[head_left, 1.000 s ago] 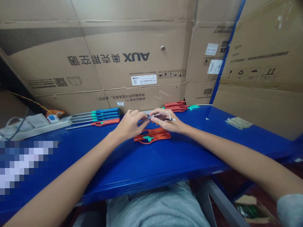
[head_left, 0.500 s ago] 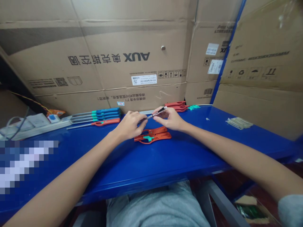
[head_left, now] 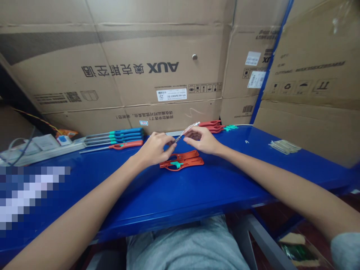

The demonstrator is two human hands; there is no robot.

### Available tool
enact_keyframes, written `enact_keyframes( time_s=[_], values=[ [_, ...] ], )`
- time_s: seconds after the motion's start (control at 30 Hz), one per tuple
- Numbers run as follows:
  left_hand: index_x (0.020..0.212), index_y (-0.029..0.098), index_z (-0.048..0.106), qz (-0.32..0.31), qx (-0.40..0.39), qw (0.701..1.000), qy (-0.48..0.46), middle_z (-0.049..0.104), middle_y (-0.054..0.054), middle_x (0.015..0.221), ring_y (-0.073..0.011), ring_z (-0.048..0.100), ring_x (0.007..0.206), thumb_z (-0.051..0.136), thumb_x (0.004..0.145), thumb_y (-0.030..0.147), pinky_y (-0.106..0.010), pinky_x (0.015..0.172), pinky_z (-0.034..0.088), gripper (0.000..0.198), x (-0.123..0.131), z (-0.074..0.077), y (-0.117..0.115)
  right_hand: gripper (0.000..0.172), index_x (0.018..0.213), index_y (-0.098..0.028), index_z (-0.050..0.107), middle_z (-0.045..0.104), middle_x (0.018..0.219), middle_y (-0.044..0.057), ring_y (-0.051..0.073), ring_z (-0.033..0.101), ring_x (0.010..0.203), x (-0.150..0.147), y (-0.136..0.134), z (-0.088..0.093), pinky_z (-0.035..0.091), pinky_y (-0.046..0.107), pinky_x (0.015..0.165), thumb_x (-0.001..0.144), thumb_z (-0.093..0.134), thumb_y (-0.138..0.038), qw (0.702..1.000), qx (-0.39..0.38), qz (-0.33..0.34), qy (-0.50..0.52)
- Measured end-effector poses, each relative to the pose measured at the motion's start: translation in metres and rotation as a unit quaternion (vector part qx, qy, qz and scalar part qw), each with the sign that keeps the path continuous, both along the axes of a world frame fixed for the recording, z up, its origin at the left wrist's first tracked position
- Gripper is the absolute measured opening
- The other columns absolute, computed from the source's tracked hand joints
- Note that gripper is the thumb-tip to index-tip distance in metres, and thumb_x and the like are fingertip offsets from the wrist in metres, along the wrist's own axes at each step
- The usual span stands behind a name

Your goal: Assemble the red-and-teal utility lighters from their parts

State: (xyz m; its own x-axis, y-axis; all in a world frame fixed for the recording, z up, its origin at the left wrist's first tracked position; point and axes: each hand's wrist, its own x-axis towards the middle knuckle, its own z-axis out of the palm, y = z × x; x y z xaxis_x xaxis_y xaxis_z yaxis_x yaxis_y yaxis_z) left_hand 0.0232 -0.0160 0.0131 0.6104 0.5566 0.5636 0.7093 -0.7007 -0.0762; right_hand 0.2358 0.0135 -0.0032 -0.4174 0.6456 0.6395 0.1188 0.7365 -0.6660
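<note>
1. My left hand (head_left: pixel 154 149) pinches the near end of a thin metal rod (head_left: pixel 184 133) between thumb and fingers, closed on it just above the blue table (head_left: pixel 197 191).
2. My right hand (head_left: pixel 201 139) closes its fingertips on the same rod farther along, toward 1 o'clock; the rod's pale tip pokes out past them, tilted upward.
3. The rod looks light, stiff and smooth, so I judge it could slip or roll in the fingers; a pinch near each end, as now, should steady it best.
4. Just below both hands, at 6 o'clock, lies an orange tool with a green slider (head_left: pixel 181 161), flat on the table and untouched.
5. At 9 o'clock lie blue-handled screwdrivers (head_left: pixel 118 134); at 1 o'clock, more orange tools (head_left: pixel 212 126) against the cardboard boxes (head_left: pixel 126 67).
</note>
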Motion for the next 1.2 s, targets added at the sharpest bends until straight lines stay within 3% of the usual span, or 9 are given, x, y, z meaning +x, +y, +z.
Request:
enact_keyframes(
  time_s=[0.17, 0.47, 0.63, 0.73, 0.83, 0.93, 1.03, 1.2],
  values=[
    [0.082, 0.018, 0.062, 0.001, -0.005, 1.0, -0.007, 0.071, -0.005, 0.081, -0.0213, 0.065, 0.077, 0.05, 0.086, 0.03, -0.036, 0.078, 0.044, 0.017, -0.001, 0.0, 0.0, 0.011, 0.09, -0.015, 0.062, 0.066, 0.09, 0.006, 0.015, 0.064, 0.079, 0.002, 0.003, -0.001, 0.054, 0.034, 0.077, 0.08, 0.06, -0.018, 0.999, 0.022, -0.022, -0.035],
    [0.082, 0.019, 0.062, 0.019, 0.01, 1.0, -0.01, 0.071, -0.005, 0.079, -0.0218, 0.065, 0.076, 0.047, 0.086, 0.03, -0.036, 0.075, 0.043, 0.018, -0.003, 0.001, 0.003, 0.018, 0.09, -0.015, 0.072, 0.071, 0.099, 0.008, 0.017, 0.065, 0.083, 0.006, 0.002, 0.003, 0.048, 0.025, 0.061, 0.078, 0.058, -0.018, 0.993, 0.037, -0.068, -0.093],
    [0.082, 0.018, 0.063, 0.043, 0.004, 0.999, -0.006, 0.071, -0.006, 0.079, -0.0233, 0.065, 0.075, 0.045, 0.086, 0.029, -0.037, 0.073, 0.043, 0.021, -0.004, 0.004, 0.003, 0.015, 0.083, -0.018, 0.075, 0.073, 0.095, 0.007, 0.021, 0.066, 0.096, 0.008, 0.001, 0.006, 0.048, 0.026, 0.065, 0.076, 0.062, -0.019, 0.986, 0.034, -0.07, -0.147],
    [0.083, 0.018, 0.064, 0.057, -0.001, 0.998, 0.0, 0.072, -0.007, 0.08, -0.0235, 0.065, 0.075, 0.045, 0.086, 0.029, -0.036, 0.071, 0.043, 0.022, -0.006, 0.005, 0.003, 0.016, 0.078, -0.017, 0.075, 0.074, 0.088, 0.006, 0.02, 0.066, 0.087, 0.012, 0.005, 0.008, 0.048, 0.028, 0.07, 0.073, 0.061, -0.012, 0.969, 0.029, -0.082, -0.23],
    [0.082, 0.018, 0.065, 0.07, -0.007, 0.997, 0.009, 0.072, -0.008, 0.081, -0.0232, 0.065, 0.074, 0.045, 0.086, 0.027, -0.034, 0.069, 0.042, 0.022, -0.008, 0.006, 0.005, 0.012, 0.077, -0.015, 0.073, 0.072, 0.079, 0.006, 0.019, 0.065, 0.076, 0.018, 0.012, 0.009, 0.049, 0.03, 0.07, 0.07, 0.063, -0.011, 0.949, 0.005, -0.148, -0.277],
    [0.08, 0.017, 0.064, 0.077, -0.024, 0.997, 0.023, 0.071, -0.008, 0.079, -0.022, 0.064, 0.07, 0.044, 0.086, 0.026, -0.032, 0.065, 0.041, 0.023, -0.009, 0.006, 0.006, 0.02, 0.088, -0.013, 0.067, 0.07, 0.086, 0.009, 0.019, 0.064, 0.076, 0.025, 0.019, 0.01, 0.051, 0.031, 0.071, 0.068, 0.069, -0.016, 0.961, -0.012, -0.186, -0.205],
    [0.08, 0.016, 0.064, 0.097, -0.045, 0.993, 0.048, 0.07, -0.008, 0.077, -0.0207, 0.063, 0.066, 0.042, 0.087, 0.024, -0.03, 0.06, 0.038, 0.025, -0.009, 0.008, 0.005, 0.027, 0.093, -0.015, 0.06, 0.068, 0.09, 0.008, 0.017, 0.064, 0.079, 0.029, 0.022, 0.011, 0.053, 0.033, 0.075, 0.068, 0.071, -0.018, 0.986, -0.022, -0.131, -0.099],
    [0.089, 0.015, 0.064, 0.13, -0.085, 0.986, 0.06, 0.072, -0.008, 0.081, -0.0204, 0.065, 0.068, 0.041, 0.089, 0.024, -0.028, 0.061, 0.039, 0.025, -0.007, 0.01, 0.002, 0.01, 0.079, -0.018, 0.06, 0.067, 0.083, 0.006, 0.018, 0.064, 0.078, 0.028, 0.021, 0.012, 0.054, 0.037, 0.079, 0.073, 0.067, -0.02, 0.993, -0.026, -0.083, -0.077]
  ],
)
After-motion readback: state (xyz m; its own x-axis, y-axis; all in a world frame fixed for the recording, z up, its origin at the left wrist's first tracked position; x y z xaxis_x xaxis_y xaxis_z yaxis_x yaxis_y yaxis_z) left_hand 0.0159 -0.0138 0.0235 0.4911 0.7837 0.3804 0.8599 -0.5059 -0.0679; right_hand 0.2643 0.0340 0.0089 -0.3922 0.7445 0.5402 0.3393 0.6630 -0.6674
